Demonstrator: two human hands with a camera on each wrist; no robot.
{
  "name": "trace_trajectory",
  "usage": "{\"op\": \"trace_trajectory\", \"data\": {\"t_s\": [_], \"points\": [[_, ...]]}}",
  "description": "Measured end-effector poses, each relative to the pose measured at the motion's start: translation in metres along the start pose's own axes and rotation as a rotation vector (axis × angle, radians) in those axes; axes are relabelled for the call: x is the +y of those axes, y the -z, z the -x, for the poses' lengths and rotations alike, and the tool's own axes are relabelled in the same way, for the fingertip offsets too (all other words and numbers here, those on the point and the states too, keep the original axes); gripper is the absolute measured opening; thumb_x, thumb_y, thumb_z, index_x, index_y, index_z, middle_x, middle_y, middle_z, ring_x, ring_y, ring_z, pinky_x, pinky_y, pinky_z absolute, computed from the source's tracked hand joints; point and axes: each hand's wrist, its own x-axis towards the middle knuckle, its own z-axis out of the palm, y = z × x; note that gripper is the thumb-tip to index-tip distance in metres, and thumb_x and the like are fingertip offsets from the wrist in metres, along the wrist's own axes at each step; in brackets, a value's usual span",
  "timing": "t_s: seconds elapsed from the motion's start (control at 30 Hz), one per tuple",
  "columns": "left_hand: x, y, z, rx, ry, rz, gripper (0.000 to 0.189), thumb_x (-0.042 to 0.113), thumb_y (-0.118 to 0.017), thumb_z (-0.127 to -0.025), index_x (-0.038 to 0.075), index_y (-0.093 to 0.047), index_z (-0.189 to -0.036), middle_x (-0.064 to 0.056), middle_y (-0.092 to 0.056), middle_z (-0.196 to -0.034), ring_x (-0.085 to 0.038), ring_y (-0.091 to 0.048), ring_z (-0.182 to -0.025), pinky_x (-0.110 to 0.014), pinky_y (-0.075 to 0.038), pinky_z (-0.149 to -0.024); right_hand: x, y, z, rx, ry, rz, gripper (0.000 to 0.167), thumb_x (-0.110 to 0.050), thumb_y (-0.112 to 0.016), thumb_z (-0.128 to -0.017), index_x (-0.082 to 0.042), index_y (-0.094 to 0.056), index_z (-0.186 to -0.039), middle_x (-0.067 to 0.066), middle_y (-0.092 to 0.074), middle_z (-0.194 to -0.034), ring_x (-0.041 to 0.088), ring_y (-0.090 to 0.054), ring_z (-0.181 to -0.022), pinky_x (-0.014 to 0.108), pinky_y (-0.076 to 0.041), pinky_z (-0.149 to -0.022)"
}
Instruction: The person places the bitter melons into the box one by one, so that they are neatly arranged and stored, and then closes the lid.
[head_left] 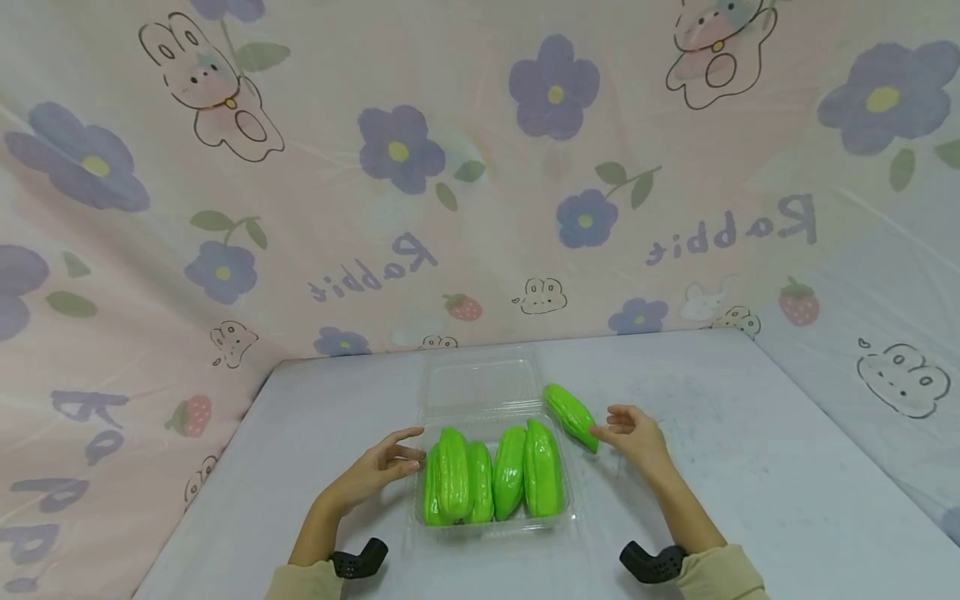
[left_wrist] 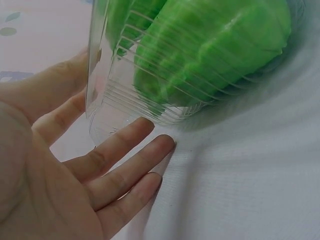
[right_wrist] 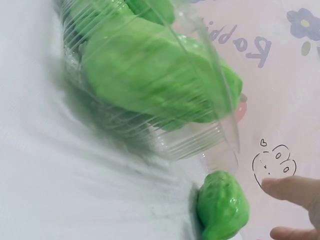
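A clear plastic clamshell box (head_left: 572, 504) holds several glossy, ridged green gourds (head_left: 510, 475) lying side by side. Its lid (head_left: 482, 385) lies folded back behind it. Another green gourd (head_left: 570, 415) rests on the table just outside the box's back right corner, and it shows low in the right wrist view. My left hand (head_left: 382, 462) is at the box's left wall, fingers spread and extended, fingertips close beside the ribbed plastic. Beside the loose gourd's near end is my right hand (head_left: 633, 437), its fingers apart with nothing gripped between them.
The white table (head_left: 330, 400) reaches back to a hanging cloth (head_left: 480, 208) printed with rabbits and flowers, which also runs along both sides. Each wrist carries a black camera mount (head_left: 652, 563) below a beige sleeve (head_left: 723, 575).
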Motion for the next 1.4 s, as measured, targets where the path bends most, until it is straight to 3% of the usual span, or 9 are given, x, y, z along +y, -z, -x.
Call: {"op": "trace_trajectory", "data": {"t_s": [0.4,0.63,1.0,1.2,1.4], "points": [[0.001,0.0,-0.004,0.005,0.007,-0.029,0.061,0.03,-0.054,-0.099,0.014,-0.028,-0.151,-0.026,-0.053,-0.137,-0.039,-0.052,-0.127,-0.054,-0.046,-0.104,0.01,-0.009,-0.002,-0.058,-0.013,-0.015,0.063,-0.026,-0.072,-0.086,0.01,-0.047,-0.131,0.032,-0.058,-0.125,0.042,-0.059,-0.112,0.043,-0.055,-0.089],[0.001,-0.001,-0.005,0.004,0.005,-0.032,0.061,0.03,-0.055,-0.098,0.014,-0.029,-0.151,-0.025,-0.054,-0.136,-0.039,-0.053,-0.127,-0.054,-0.046,-0.104,0.014,-0.014,-0.003,-0.052,-0.031,-0.015,0.063,-0.024,-0.074,-0.084,0.01,-0.048,-0.131,0.032,-0.057,-0.125,0.041,-0.059,-0.111,0.043,-0.054,-0.089],[0.003,0.0,-0.006,0.01,0.007,-0.032,0.06,0.029,-0.054,-0.099,0.015,-0.028,-0.151,-0.025,-0.053,-0.137,-0.04,-0.052,-0.127,-0.056,-0.044,-0.105,0.015,-0.018,-0.009,-0.033,-0.019,-0.009,0.055,-0.011,-0.074,-0.082,0.013,-0.051,-0.126,0.031,-0.063,-0.112,0.03,-0.066,-0.092,0.025,-0.053,-0.068],[0.002,0.0,-0.004,0.011,0.015,-0.036,0.06,0.028,-0.054,-0.099,0.015,-0.028,-0.151,-0.025,-0.053,-0.137,-0.04,-0.051,-0.128,-0.057,-0.044,-0.105,0.015,-0.019,-0.01,-0.019,-0.01,0.008,0.048,-0.01,-0.073,-0.083,0.014,-0.055,-0.12,0.028,-0.065,-0.104,0.027,-0.066,-0.087,0.024,-0.051,-0.066],[0.001,-0.001,-0.001,0.015,0.029,-0.033,0.059,0.027,-0.053,-0.099,0.015,-0.028,-0.151,-0.025,-0.053,-0.137,-0.039,-0.051,-0.128,-0.058,-0.043,-0.105,0.017,-0.022,-0.01,-0.014,-0.009,0.006,0.045,-0.011,-0.073,-0.083,0.013,-0.057,-0.118,0.022,-0.066,-0.096,0.017,-0.063,-0.079,0.019,-0.047,-0.061]]}}
